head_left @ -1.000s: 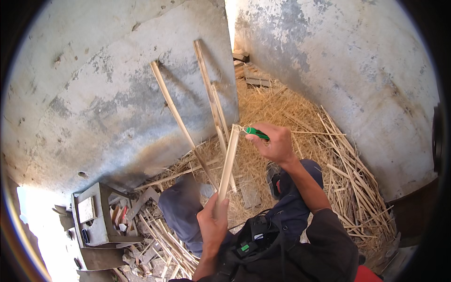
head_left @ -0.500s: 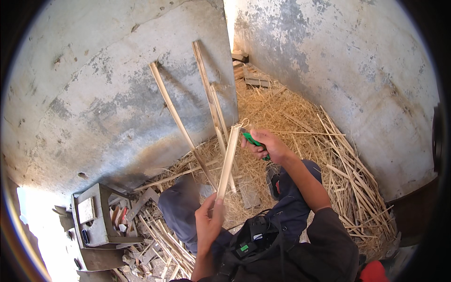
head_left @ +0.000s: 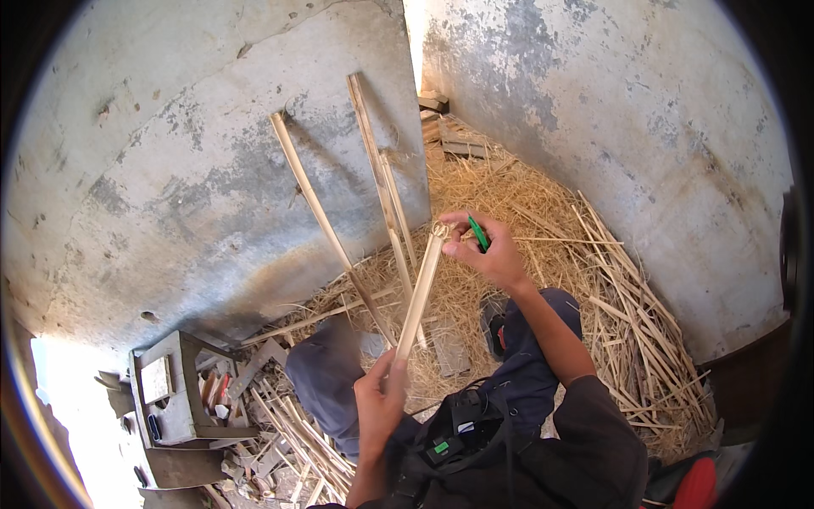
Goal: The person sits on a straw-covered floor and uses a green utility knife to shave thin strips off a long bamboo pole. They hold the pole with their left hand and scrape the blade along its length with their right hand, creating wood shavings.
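Observation:
My left hand [head_left: 380, 397] is closed round the lower end of a long, pale, flat wooden strip [head_left: 419, 297], which slants up and to the right. At the strip's upper end a few thin curled shavings [head_left: 440, 230] stick out. My right hand [head_left: 493, 254] is beside that end, thumb and fingertips at the curls; whether they pinch them I cannot tell. It also holds a green-handled knife [head_left: 479, 234], most of it hidden by the palm and fingers, its blade not visible.
Long strips [head_left: 315, 195] lean against the worn grey wall [head_left: 195, 170] ahead. Straw-like shavings [head_left: 500, 195] cover the floor. Split sticks [head_left: 649, 331] are heaped at the right, more sticks [head_left: 292, 424] at the lower left. A grey wooden box [head_left: 174, 433] with oddments stands left.
My right hand has turned, bringing its fingertips to the curls at the strip's end, and the green knife has swung upward in the grip. The strip's upper end has shifted slightly right.

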A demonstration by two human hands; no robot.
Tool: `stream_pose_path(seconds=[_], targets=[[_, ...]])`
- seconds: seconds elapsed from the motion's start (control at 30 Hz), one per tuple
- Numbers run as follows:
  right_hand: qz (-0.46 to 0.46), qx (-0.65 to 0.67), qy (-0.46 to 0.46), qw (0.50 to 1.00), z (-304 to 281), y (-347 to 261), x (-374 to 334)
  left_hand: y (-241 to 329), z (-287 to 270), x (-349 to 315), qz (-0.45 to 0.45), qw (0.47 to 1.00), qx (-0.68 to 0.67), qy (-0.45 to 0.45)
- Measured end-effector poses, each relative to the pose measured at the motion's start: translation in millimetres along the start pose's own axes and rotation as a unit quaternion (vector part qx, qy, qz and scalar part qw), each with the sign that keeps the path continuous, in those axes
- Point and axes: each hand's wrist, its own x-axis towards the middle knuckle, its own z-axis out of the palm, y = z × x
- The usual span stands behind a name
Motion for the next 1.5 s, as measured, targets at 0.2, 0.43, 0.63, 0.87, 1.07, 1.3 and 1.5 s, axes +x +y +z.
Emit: stream_pose_path(seconds=[0.2, 0.43, 0.63, 0.87, 1.07, 1.3, 1.5], targets=[[0.004, 0.001, 0.018, 1.000, 4, 5, -1, 9, 2, -1, 0.006, 1.000, 0.020, 0.004], [-0.025, 0.026, 0.044, 0.998, 3, 22, 1, 7, 1, 0, 0.006, 0.999, 0.039, 0.002], [0.048, 0.098, 0.066, 0.992, 0, 14, 3, 3, 0, 0, 0.005, 0.999, 0.036, 0.000], [0.013, 0.076, 0.131, 0.988, -5, 19, 5, 5, 0, -1, -0.009, 1.000, 0.006, -0.007], [0.067, 0.073, 0.087, 0.991, -11, 8, 5, 5, -1, 0, -0.007, 1.000, 0.010, -0.007], [0.018, 0.006, -0.043, 0.999, -3, 1, 2, 5, -1, -1, -0.007, 1.000, 0.013, -0.004], [0.045, 0.076, -0.029, 0.996, -1, 9, 2, 8, -1, -1, -0.010, 1.000, 0.009, -0.002]])
